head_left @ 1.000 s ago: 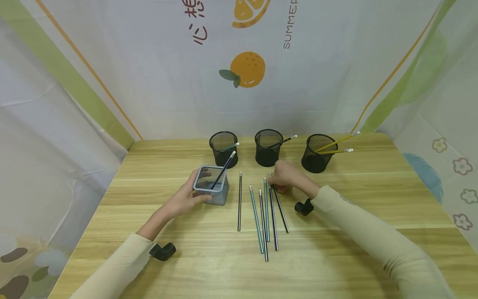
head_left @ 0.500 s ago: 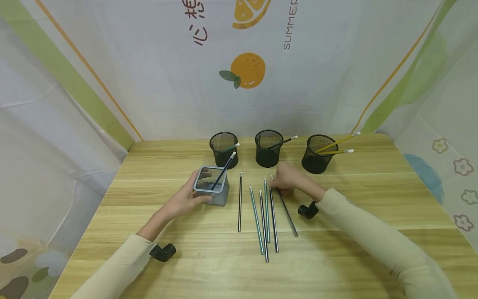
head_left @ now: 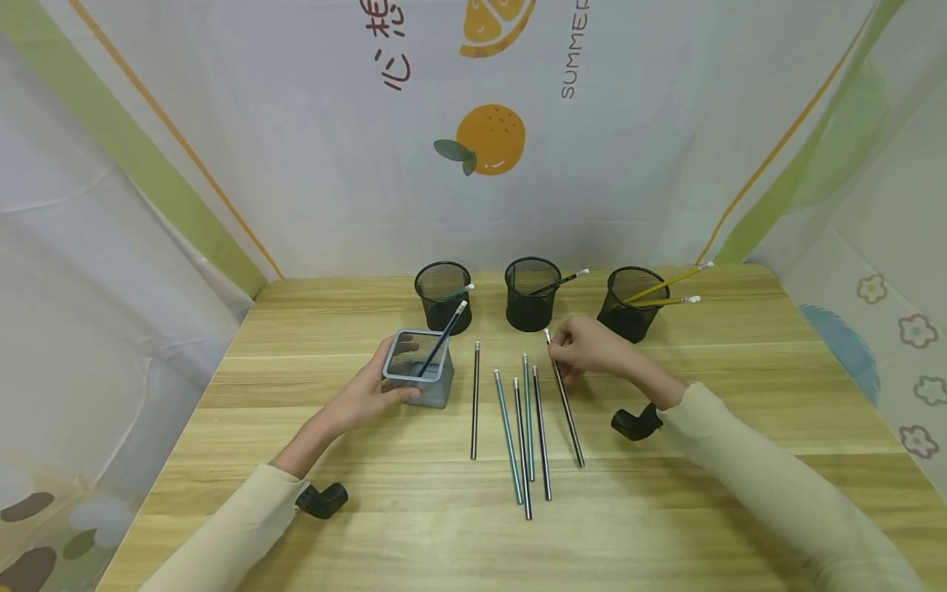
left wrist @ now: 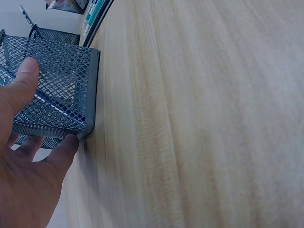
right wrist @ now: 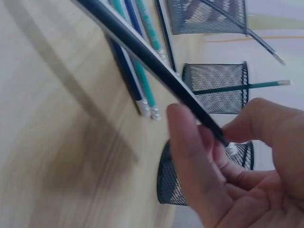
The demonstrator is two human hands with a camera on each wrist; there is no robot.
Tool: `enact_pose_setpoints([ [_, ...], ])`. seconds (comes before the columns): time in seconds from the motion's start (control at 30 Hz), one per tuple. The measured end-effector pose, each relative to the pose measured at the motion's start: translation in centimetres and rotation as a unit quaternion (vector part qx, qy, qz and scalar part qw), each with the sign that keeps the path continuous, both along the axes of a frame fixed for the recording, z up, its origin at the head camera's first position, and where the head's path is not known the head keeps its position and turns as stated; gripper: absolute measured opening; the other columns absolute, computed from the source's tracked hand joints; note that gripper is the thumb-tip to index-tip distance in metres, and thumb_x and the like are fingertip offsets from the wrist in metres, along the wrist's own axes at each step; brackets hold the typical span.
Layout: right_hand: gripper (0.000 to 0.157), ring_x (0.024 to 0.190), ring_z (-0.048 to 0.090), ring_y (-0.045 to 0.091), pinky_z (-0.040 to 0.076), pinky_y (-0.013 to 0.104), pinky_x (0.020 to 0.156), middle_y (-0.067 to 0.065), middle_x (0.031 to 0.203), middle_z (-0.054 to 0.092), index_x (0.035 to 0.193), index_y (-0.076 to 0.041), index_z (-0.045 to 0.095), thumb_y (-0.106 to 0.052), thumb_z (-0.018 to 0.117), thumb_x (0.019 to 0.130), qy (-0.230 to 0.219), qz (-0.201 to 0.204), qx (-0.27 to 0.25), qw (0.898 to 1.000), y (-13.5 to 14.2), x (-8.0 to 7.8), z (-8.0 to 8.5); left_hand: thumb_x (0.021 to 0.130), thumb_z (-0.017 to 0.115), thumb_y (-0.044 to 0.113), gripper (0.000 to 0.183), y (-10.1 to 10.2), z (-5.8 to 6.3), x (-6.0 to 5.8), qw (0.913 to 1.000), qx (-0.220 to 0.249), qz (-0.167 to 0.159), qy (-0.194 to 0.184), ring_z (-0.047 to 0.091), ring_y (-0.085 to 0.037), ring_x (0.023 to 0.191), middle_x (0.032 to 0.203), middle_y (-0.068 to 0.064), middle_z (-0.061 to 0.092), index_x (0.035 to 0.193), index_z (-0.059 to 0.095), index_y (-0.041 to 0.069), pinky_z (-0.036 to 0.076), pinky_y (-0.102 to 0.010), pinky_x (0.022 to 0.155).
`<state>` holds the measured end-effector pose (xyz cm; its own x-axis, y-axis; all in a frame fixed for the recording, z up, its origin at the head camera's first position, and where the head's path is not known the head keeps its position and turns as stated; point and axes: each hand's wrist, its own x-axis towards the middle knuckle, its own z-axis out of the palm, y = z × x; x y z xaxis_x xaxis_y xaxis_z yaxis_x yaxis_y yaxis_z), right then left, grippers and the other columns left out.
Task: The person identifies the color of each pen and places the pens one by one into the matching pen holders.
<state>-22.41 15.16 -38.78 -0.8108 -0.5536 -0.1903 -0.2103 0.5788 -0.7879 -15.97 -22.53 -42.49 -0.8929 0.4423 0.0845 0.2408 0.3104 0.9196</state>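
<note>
My left hand (head_left: pixel 368 393) grips a square grey mesh pencil cup (head_left: pixel 436 391), thumb on its near side and fingers behind. One dark blue pencil (head_left: pixel 444 337) leans inside that cup, its white eraser up. With thumb and fingers my right hand (head_left: pixel 584 347) pinches a black pencil (head_left: pixel 568 411) near its eraser end. In the right wrist view this black pencil (right wrist: pixel 152 61) is raised over the table and casts a shadow. Left of it lie several loose pencils, among them a teal pencil (head_left: pixel 507 436), a dark blue pencil (head_left: pixel 542 436) and, set apart, a black pencil (head_left: pixel 475 403).
Along the table's back stand three round black mesh cups: a left cup (head_left: pixel 444 312) with a teal pencil, a middle cup (head_left: pixel 529 311) with a black pencil, and a right cup (head_left: pixel 621 319) with two yellow pencils. A printed white curtain (head_left: pixel 333 189) hangs behind.
My right hand has drawn the black pencil to the right, away from the other loose pencils. The left hand and the square cup have stayed in place.
</note>
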Motion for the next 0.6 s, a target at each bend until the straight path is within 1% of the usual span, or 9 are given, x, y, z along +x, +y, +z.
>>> enact_pose_setpoints([
  [0.1,0.017,0.066,0.07,0.031,0.063,0.043,0.066,0.013,0.074,0.065,0.085,0.004,0.064,0.0,0.051,0.095,-0.015,-0.024,-0.046,0.999,0.4,0.2,0.5,0.091,0.069,-0.011,0.083,0.0,0.0,0.0,1.0,0.002,-0.002,0.0,0.046,-0.044,0.132,0.152,-0.03,0.033,0.156,0.02,0.001,0.041,-0.055,0.107],
  [0.3,0.012,0.073,0.07,0.034,0.062,0.051,0.072,0.018,0.082,0.066,0.093,0.007,0.06,0.0,0.051,0.097,-0.002,-0.053,-0.11,0.993,1.1,0.6,1.0,0.09,0.07,-0.011,0.083,-0.1,-0.1,0.0,1.0,0.0,-0.002,0.006,0.046,-0.045,0.131,0.152,-0.03,0.034,0.156,0.02,0.001,0.04,-0.057,0.108],
  [0.43,0.011,0.073,0.069,0.036,0.06,0.055,0.073,0.021,0.087,0.064,0.098,0.009,0.058,-0.001,0.052,0.1,-0.002,-0.079,-0.163,0.984,1.3,0.8,1.2,0.09,0.069,-0.012,0.083,-0.1,-0.2,-0.1,1.0,0.003,-0.004,0.006,0.046,-0.045,0.131,0.152,-0.031,0.033,0.156,0.02,0.001,0.04,-0.057,0.107],
  [0.6,0.01,0.073,0.069,0.033,0.059,0.057,0.073,0.024,0.09,0.062,0.099,0.01,0.056,0.001,0.052,0.1,0.026,-0.098,-0.218,0.971,1.4,0.9,1.5,0.09,0.07,-0.012,0.083,0.0,-0.2,-0.1,1.0,0.002,-0.004,0.008,0.046,-0.045,0.131,0.152,-0.031,0.033,0.155,0.02,0.0,0.04,-0.057,0.108],
])
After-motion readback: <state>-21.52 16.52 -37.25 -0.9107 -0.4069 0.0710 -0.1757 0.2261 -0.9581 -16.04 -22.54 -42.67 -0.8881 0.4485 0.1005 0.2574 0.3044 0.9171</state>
